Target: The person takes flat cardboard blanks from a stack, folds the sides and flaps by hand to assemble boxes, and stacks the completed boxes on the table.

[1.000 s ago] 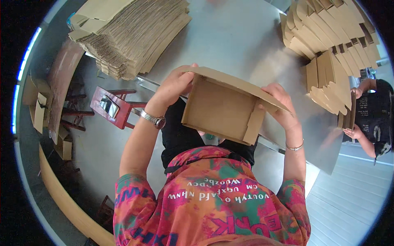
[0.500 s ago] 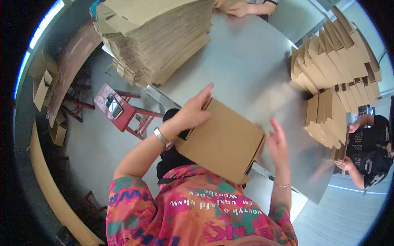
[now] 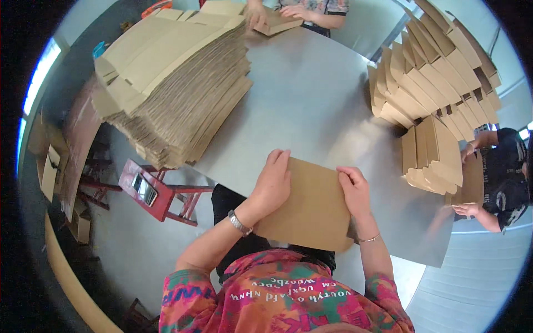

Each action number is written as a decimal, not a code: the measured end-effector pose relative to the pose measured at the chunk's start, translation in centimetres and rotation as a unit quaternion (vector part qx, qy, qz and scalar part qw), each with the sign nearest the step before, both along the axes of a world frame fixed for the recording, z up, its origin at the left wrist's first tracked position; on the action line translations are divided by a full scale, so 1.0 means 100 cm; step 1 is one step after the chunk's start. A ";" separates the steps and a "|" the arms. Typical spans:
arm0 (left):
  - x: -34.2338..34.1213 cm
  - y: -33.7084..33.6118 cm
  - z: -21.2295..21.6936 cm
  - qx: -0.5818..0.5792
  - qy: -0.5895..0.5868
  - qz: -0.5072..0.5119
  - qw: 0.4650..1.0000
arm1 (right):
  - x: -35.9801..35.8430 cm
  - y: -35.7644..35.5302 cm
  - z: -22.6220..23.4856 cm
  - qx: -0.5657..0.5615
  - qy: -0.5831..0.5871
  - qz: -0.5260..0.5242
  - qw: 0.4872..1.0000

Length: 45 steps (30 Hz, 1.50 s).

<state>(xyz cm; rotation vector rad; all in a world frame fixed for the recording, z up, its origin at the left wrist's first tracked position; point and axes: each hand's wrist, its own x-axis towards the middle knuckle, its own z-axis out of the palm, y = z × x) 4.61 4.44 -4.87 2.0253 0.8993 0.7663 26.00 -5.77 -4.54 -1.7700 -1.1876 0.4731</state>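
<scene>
A flattened brown cardboard box [image 3: 313, 208] lies on the near edge of the grey metal table [image 3: 311, 105], partly overhanging toward me. My left hand [image 3: 273, 186] presses flat on its left side, fingers together, a watch on the wrist. My right hand [image 3: 355, 191] rests on its upper right part, fingers spread and pressing down, a thin bracelet on the wrist.
A tall stack of flat cardboard blanks [image 3: 172, 83] fills the table's left. Folded boxes [image 3: 438, 100] stand in rows at the right. Another person's hands [image 3: 472, 183] work at the right edge, and a third person's hands [image 3: 277, 14] at the far end. A red stool [image 3: 155, 191] stands below left.
The box was held up open in both hands a second ago. It has since been lowered and flattened onto the table, and both hands now press on top of it.
</scene>
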 end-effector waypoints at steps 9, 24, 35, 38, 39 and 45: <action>0.015 0.000 0.015 0.075 0.103 -0.019 0.992 | 0.010 -0.004 -0.002 -0.006 0.016 -0.022 1.000; 0.004 -0.002 -0.008 0.076 0.085 0.011 0.993 | 0.010 -0.008 -0.020 0.069 0.003 -0.012 0.998; -0.051 -0.017 0.001 -0.071 0.139 0.034 0.987 | 0.008 -0.005 -0.026 0.078 -0.011 -0.008 0.997; -0.054 -0.024 -0.014 0.011 0.146 0.009 0.989 | 0.007 -0.004 -0.022 0.084 0.029 -0.002 0.996; -0.053 -0.026 -0.020 0.036 0.098 0.019 0.994 | 0.005 -0.005 -0.021 0.093 0.054 0.003 0.994; -0.057 -0.060 0.009 -0.043 -0.028 0.011 0.999 | -0.017 -0.027 0.002 0.162 0.089 -0.011 0.983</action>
